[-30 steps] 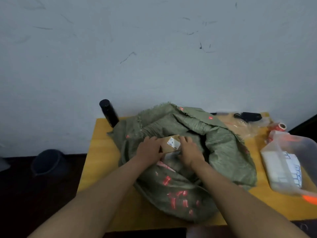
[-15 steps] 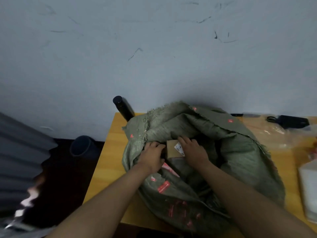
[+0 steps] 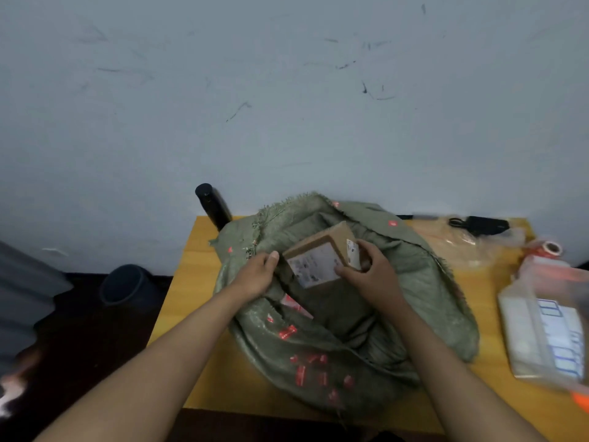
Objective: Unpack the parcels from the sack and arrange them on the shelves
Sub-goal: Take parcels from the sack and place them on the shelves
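Yellow table, frame centre: right hand grasps a cardboard parcel above the green sack; left hand grips its rim. Shelving not begun.

I see a green sack made of rough woven cloth, with frayed threads along its top edge and red marks printed on it. The box is brown cardboard, dull and smooth, with a white paper label stuck on it. The table looks like smooth yellow wood with a soft shine. The bottle at the back is black and matt. On my right lies a clear plastic bag, shiny and crinkled, with white paper packs inside. The wall is pale, matt and scuffed
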